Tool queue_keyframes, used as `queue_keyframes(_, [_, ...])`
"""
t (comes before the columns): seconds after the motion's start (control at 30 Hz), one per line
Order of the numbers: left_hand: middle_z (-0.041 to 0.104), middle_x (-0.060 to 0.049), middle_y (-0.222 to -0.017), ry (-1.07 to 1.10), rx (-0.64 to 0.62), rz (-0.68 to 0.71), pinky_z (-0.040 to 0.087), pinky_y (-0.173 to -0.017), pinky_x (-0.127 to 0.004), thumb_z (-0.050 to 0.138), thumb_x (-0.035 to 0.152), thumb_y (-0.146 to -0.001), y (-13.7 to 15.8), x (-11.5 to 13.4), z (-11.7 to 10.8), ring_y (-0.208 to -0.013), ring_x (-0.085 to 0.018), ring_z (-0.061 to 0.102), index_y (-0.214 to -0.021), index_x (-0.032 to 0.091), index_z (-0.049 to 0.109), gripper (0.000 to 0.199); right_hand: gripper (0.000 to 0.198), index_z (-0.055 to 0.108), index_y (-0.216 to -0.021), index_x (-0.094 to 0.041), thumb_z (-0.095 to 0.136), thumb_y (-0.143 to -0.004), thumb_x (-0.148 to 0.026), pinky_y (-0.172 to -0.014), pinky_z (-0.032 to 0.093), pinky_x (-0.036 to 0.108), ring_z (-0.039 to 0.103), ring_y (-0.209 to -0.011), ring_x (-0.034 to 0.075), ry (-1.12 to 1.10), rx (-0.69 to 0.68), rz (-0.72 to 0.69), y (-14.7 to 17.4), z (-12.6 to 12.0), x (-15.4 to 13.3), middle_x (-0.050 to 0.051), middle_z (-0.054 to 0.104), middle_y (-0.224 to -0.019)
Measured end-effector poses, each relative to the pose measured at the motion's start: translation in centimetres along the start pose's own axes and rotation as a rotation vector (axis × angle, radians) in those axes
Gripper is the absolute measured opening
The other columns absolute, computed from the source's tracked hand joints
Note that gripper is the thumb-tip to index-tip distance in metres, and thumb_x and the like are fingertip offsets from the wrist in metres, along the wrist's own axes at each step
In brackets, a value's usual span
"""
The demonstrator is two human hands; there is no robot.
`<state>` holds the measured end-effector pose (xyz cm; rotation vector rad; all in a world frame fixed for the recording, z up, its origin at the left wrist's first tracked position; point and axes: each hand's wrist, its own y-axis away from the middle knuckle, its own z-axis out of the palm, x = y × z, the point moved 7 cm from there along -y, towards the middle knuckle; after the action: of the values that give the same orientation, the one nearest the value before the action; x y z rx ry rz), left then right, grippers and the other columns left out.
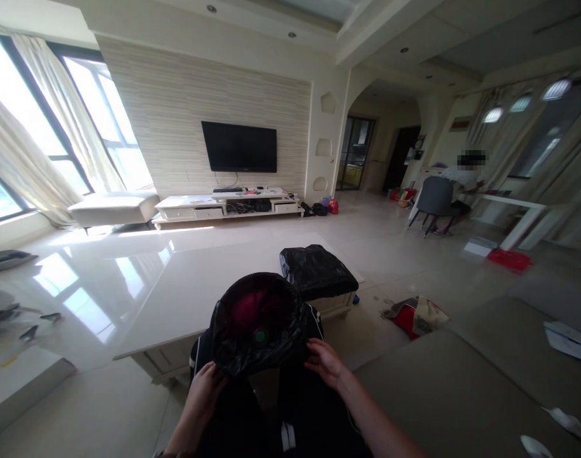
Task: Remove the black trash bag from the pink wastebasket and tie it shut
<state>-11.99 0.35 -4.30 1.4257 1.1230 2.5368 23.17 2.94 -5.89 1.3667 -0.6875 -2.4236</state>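
Note:
Between my knees stands a round, open container covered by a black plastic bag (266, 346) that is folded over its rim. Its inside looks dark red, with a small green round spot (259, 335) low down. My left hand (210, 385) has its fingers closed on the bag at the near left side. On the right side, my right hand (324, 362) grips the bag's edge with bent fingers; the thumb is partly hidden. Just beyond, another black plastic bag (316, 270) lies puffed and spread on the white coffee table (189, 286).
A grey sofa (443, 388) is at my right, with a red and beige bag (417, 316) on the floor beside it. Across the room are a TV cabinet (189, 213) and a wall television (240, 147). A person (457, 178) sits at a white table (514, 202).

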Motion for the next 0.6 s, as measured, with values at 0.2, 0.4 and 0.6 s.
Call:
queue_keyframes(0.2, [0.068, 0.001, -0.074, 0.206, 0.097, 0.157, 0.061, -0.067, -0.025, 0.058, 0.002, -0.081, 1.5, 3.5, -0.1, -0.069, -0.013, 0.067, -0.078, 0.018, 0.057, 0.016, 0.027, 0.058, -0.097, -0.019, 0.075, -0.078, -0.008, -0.075, 0.059, 0.03, 0.075, -0.078, 0.02, -0.082, -0.005, -0.02, 0.4, 2.0, -0.6, 0.003, 0.075, -0.082])
queue_keyframes(0.4, [0.072, -0.002, -0.081, 0.373, 0.004, 0.195, 0.064, -0.073, -0.028, 0.049, 0.009, -0.088, 4.1, 6.2, 1.6, -0.079, -0.014, 0.07, -0.078, 0.015, 0.064, 0.019, 0.004, 0.063, -0.095, -0.016, 0.062, -0.098, -0.019, -0.069, 0.058, 0.026, 0.072, -0.068, 0.016, -0.212, -0.123, 0.004, 1.4, 4.9, -2.3, -0.002, 0.066, -0.066])
queue_keyframes(0.6, [0.073, -0.002, -0.077, 0.371, 0.0, 0.153, 0.062, -0.07, -0.026, 0.052, 0.011, -0.088, 4.9, 5.8, 1.1, -0.077, -0.014, 0.068, -0.074, 0.016, 0.067, 0.021, 0.012, 0.068, -0.104, -0.012, 0.058, -0.105, -0.019, -0.074, 0.061, 0.027, 0.075, -0.087, 0.017, -0.313, -0.179, 0.029, 1.3, 6.1, -3.9, 0.007, 0.077, -0.096])
